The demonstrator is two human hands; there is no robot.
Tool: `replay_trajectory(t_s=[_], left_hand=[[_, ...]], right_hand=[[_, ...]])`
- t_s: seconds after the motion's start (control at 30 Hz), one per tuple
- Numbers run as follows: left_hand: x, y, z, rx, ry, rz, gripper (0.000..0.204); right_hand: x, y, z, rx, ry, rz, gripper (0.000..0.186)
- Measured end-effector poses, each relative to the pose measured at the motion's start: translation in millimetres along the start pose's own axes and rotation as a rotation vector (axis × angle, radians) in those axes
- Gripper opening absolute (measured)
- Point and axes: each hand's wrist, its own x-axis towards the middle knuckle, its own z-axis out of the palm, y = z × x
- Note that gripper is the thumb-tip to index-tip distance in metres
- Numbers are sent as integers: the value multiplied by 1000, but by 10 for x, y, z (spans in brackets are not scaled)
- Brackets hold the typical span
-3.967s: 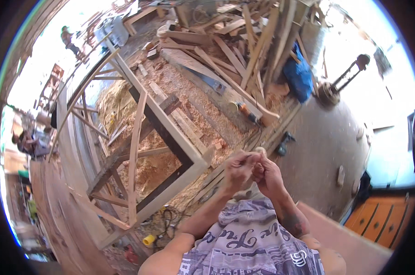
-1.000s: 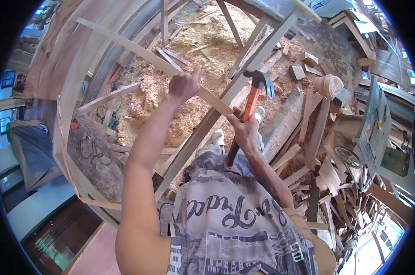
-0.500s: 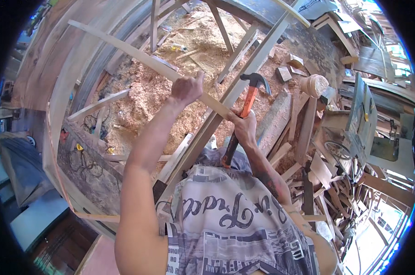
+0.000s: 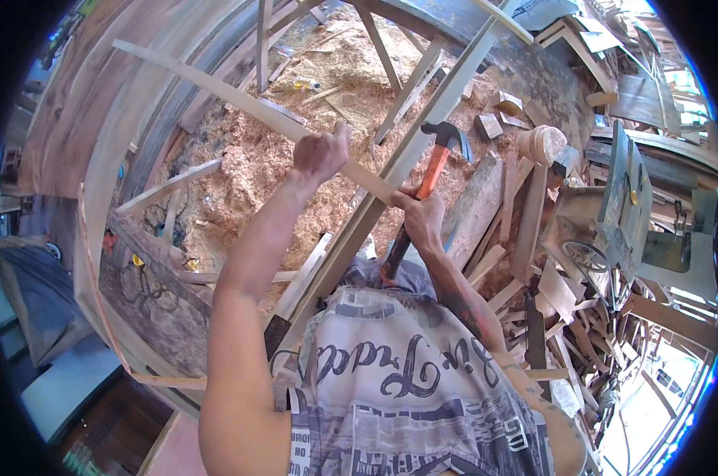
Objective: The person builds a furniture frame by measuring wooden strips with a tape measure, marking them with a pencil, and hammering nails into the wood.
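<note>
A long pale wooden strip (image 4: 224, 95) slants from the upper left down to the middle. My left hand (image 4: 321, 155) is closed around it, thumb pointing up. At the strip's near end, my right hand (image 4: 422, 216) grips a claw hammer (image 4: 433, 170) with an orange and black handle, its head upward. The fingers of that hand also touch the strip's end, which crosses over a long wooden rail (image 4: 410, 143). How firmly they pinch the strip is hidden. Below the hand, the handle's end reaches down close to my shirt.
Sawdust (image 4: 248, 178) covers the ground beyond the rail. A round wooden block (image 4: 541, 145) and planks lie to the right, near a heap of offcuts (image 4: 581, 317). Wide boards (image 4: 73, 119) stand at the left. A machine with a wheel (image 4: 585, 255) is at far right.
The strip and both hands have shifted very slightly to the left. The hammer stays in my right hand; both grips look the same.
</note>
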Motion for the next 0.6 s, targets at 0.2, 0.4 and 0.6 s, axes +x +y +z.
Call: replay_trajectory(t_s=[0.2, 0.4, 0.6], left_hand=[[-47, 3, -117, -174, 28, -26, 31], [-507, 692, -297, -830, 153, -58, 22], [-661, 1019, -37, -1212, 115, -248, 14]], right_hand=[[16, 12, 3, -21, 5, -76, 23], [19, 158, -365, 48, 73, -145, 28], [-403, 11, -1251, -162, -16, -63, 29]])
